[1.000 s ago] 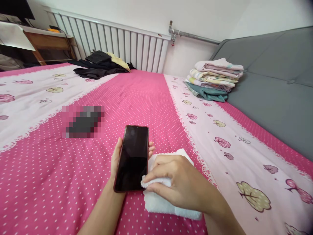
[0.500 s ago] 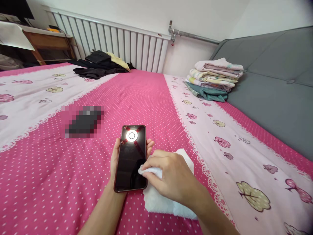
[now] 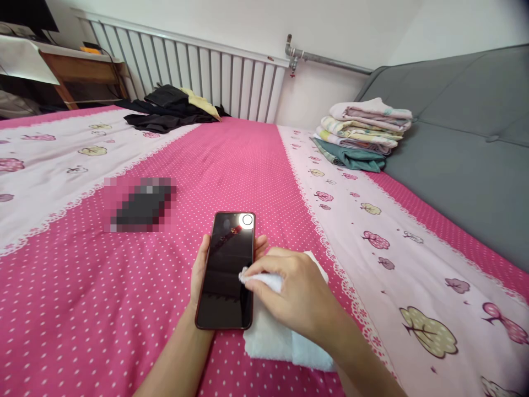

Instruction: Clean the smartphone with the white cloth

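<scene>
A dark phone (image 3: 225,275) with a red edge lies face up in my left hand (image 3: 199,270), whose fingers wrap round its sides. Its black screen carries a bright round reflection near the top right corner. My right hand (image 3: 297,298) pinches a white cloth (image 3: 268,336) and presses a corner of it onto the right side of the screen. The rest of the cloth hangs down onto the pink dotted bedspread (image 3: 82,309) under my right wrist.
A dark blurred object (image 3: 140,205) lies on the bedspread to the left. Black clothes (image 3: 169,110) are heaped by the white radiator (image 3: 206,71). Folded cloths (image 3: 363,132) are stacked at the far right beside a grey padded headboard (image 3: 463,154). A wooden desk (image 3: 78,69) stands far left.
My right hand has slid the cloth corner up the right side of the screen. The phone has tilted a little, and the bright reflection appeared, then moved to the top right corner.
</scene>
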Demonstrator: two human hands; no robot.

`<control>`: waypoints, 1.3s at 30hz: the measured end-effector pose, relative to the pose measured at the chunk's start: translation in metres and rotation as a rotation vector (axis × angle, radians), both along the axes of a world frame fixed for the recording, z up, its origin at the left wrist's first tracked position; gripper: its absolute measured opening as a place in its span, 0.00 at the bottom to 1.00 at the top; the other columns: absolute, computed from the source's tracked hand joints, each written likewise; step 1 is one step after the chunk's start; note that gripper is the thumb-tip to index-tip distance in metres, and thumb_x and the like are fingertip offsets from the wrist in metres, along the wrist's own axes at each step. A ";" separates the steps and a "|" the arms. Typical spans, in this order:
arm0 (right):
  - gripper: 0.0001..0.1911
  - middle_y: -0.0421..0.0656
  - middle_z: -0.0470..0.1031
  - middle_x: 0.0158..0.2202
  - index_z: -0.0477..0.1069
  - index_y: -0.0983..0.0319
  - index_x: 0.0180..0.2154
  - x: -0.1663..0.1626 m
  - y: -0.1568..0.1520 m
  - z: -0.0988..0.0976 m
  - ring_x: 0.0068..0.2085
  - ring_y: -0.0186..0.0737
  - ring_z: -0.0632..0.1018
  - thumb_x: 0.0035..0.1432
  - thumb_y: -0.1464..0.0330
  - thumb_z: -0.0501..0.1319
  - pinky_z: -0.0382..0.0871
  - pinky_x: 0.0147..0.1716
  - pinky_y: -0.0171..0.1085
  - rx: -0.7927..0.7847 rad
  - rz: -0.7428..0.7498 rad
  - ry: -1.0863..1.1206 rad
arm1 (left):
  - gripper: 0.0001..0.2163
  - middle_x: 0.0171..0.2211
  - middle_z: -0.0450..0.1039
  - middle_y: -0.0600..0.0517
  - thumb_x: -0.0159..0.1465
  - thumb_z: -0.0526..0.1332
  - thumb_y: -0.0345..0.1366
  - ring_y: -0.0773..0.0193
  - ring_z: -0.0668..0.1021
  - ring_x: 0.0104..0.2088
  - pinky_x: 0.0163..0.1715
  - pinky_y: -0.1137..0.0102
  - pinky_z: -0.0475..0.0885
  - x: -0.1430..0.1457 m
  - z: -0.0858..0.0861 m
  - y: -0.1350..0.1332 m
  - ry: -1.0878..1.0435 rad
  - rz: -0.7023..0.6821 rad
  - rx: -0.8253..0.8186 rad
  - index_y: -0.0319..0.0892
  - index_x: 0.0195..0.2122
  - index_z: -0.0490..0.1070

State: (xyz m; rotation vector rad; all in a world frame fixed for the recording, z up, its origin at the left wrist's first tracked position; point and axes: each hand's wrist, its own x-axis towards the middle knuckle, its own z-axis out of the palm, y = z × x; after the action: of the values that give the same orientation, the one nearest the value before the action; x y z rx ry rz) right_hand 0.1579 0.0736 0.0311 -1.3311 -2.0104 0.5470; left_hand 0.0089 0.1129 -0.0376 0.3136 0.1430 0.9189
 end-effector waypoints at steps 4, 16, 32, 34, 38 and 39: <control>0.05 0.36 0.79 0.31 0.79 0.55 0.30 0.003 -0.006 0.004 0.34 0.37 0.78 0.50 0.72 0.66 0.70 0.37 0.37 -0.125 0.136 -0.076 | 0.32 0.53 0.71 0.39 0.64 0.46 0.55 0.58 0.74 0.51 0.55 0.67 0.65 -0.003 -0.003 0.003 -0.045 0.015 0.033 0.30 0.52 0.69; 0.06 0.38 0.78 0.33 0.79 0.55 0.33 0.008 0.009 -0.001 0.34 0.37 0.78 0.55 0.70 0.63 0.70 0.37 0.37 0.035 -0.176 -0.054 | 0.26 0.39 0.79 0.43 0.65 0.48 0.51 0.60 0.80 0.38 0.42 0.70 0.73 0.004 0.005 0.000 -0.003 -0.026 0.011 0.33 0.42 0.76; 0.06 0.41 0.78 0.32 0.77 0.56 0.33 0.019 0.018 0.000 0.33 0.39 0.77 0.54 0.70 0.61 0.71 0.36 0.39 0.320 -0.423 0.093 | 0.29 0.42 0.78 0.41 0.63 0.49 0.54 0.55 0.78 0.44 0.48 0.66 0.69 0.007 0.002 -0.008 0.124 -0.185 0.161 0.33 0.49 0.73; 0.06 0.41 0.78 0.33 0.77 0.56 0.33 0.019 0.018 0.001 0.33 0.39 0.77 0.54 0.70 0.62 0.71 0.36 0.39 0.314 -0.406 0.120 | 0.27 0.38 0.79 0.42 0.62 0.51 0.53 0.58 0.79 0.39 0.43 0.70 0.70 0.007 0.003 -0.012 0.196 -0.158 0.163 0.33 0.46 0.75; 0.06 0.41 0.78 0.34 0.77 0.57 0.34 0.022 0.016 0.004 0.36 0.38 0.78 0.56 0.71 0.62 0.71 0.38 0.38 0.269 -0.299 0.198 | 0.24 0.37 0.79 0.43 0.60 0.56 0.51 0.62 0.78 0.30 0.33 0.71 0.70 0.005 -0.002 -0.017 0.375 -0.027 0.195 0.35 0.46 0.75; 0.06 0.41 0.78 0.34 0.77 0.57 0.35 0.023 0.015 0.006 0.36 0.38 0.78 0.56 0.70 0.62 0.71 0.39 0.38 0.259 -0.273 0.223 | 0.24 0.39 0.79 0.43 0.59 0.58 0.51 0.61 0.78 0.31 0.33 0.71 0.69 0.004 -0.003 -0.017 0.408 0.006 0.219 0.36 0.48 0.75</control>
State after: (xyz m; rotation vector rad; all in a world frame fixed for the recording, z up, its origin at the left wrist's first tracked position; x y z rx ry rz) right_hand 0.1808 0.0886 0.0368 -1.2949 -1.6245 0.2834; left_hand 0.0130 0.0961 -0.0406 0.7040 0.4200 0.8686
